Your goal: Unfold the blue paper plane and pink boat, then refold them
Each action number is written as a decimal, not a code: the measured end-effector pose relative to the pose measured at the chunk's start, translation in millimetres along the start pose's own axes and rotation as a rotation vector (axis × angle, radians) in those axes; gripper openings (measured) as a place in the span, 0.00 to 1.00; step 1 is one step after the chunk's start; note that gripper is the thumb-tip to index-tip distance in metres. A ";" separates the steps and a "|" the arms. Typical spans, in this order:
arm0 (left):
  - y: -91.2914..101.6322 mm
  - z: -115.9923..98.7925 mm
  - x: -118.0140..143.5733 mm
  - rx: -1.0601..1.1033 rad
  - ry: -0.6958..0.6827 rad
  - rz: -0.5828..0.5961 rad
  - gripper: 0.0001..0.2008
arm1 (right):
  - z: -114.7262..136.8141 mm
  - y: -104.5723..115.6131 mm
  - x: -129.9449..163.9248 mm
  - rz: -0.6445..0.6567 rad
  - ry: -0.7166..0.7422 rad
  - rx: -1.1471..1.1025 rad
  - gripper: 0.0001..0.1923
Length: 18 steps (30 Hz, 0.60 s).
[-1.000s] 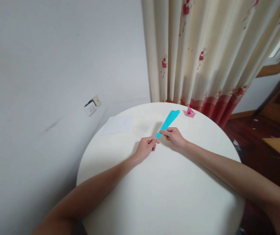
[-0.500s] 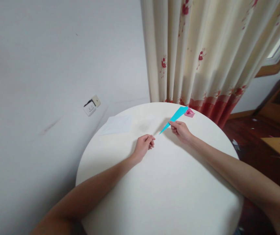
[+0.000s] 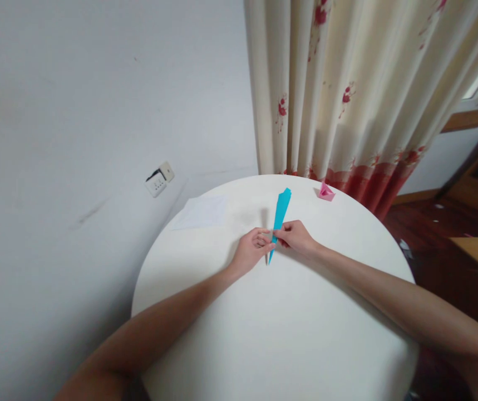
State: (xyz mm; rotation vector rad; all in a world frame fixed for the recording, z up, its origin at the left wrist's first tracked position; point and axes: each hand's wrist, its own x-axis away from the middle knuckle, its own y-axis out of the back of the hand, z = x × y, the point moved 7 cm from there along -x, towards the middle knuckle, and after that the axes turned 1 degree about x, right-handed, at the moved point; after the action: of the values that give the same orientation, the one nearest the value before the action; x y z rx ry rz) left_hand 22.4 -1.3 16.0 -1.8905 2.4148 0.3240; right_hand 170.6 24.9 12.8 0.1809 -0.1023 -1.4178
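Note:
A narrow piece of folded blue paper (image 3: 281, 209) is held above the table in front of me, its sharp tip toward me and its wider end pointing away. My right hand (image 3: 296, 237) pinches it from the right, near the middle of its length. From the left, my left hand (image 3: 252, 248) meets the paper lower down, its thumb lying on the paper close to the tip and its other fingers curled. Part of the paper is covered by the fingers of both hands.
The round white table (image 3: 280, 334) stands against the wall. A small pink folded-paper piece (image 3: 326, 192) sits near its far right edge, and white sheets (image 3: 203, 211) lie at the far left. Beyond are a floral curtain (image 3: 318, 111) and a wall socket (image 3: 156, 184).
My right hand has moved left and toward me, turning the blue paper more upright in view, away from the pink piece. My left hand has come to the paper, its thumb now on it.

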 end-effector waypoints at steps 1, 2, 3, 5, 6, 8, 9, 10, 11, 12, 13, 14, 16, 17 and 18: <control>0.0 0.4 -0.2 -0.011 0.006 -0.001 0.22 | 0.9 -1.0 0.6 0.000 0.011 -0.002 0.16; -0.2 0.5 -0.3 -0.022 0.010 0.001 0.21 | 1.5 -2.0 1.1 0.001 0.020 -0.006 0.16; -0.4 0.2 -0.3 -0.033 0.011 0.000 0.20 | 1.9 -3.2 1.6 0.004 0.025 -0.013 0.17; -0.8 -1.1 -0.1 -0.053 0.008 -0.001 0.20 | 2.2 -5.7 2.5 0.014 0.027 -0.025 0.18; -0.9 -1.9 0.0 -0.058 0.003 -0.003 0.20 | 2.3 -6.8 2.9 0.019 0.025 -0.029 0.19; -1.3 -3.4 0.3 -0.071 -0.007 0.002 0.18 | 3.3 -8.6 3.6 0.028 0.026 -0.032 0.21; -1.9 -3.9 0.3 -0.078 -0.007 0.012 0.17 | 4.2 -9.1 3.8 0.031 0.031 -0.034 0.22; -2.5 -4.0 0.3 -0.077 -0.003 0.024 0.15 | 5.4 -9.5 4.0 0.034 0.039 -0.040 0.23; -3.0 -3.9 0.2 -0.065 0.007 0.036 0.15 | 6.6 -9.7 4.1 0.037 0.049 -0.050 0.23; -3.5 -3.5 0.1 -0.041 0.023 0.048 0.15 | 7.7 -9.8 4.1 0.042 0.057 -0.062 0.23; -3.9 -3.0 0.0 -0.007 0.043 0.059 0.16 | 8.4 -10.0 4.0 0.047 0.064 -0.075 0.24; -4.3 -2.7 -0.1 0.030 0.062 0.069 0.17 | 8.9 -10.1 3.8 0.054 0.068 -0.088 0.24; -5.0 -2.8 -0.5 0.085 0.091 0.083 0.19 | 8.9 -10.6 3.2 0.070 0.072 -0.100 0.24; -5.0 -3.0 -0.7 0.100 0.100 0.086 0.20 | 8.9 -10.6 2.8 0.073 0.076 -0.100 0.25; -4.6 -3.1 -1.0 0.109 0.109 0.083 0.20 | 9.0 -10.2 2.3 0.070 0.082 -0.097 0.24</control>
State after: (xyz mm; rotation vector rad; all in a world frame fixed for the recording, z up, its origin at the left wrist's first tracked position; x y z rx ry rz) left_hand 27.3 -2.0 18.6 -1.8120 2.5277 0.0924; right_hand 159.4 20.6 19.7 0.1534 0.0275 -1.3410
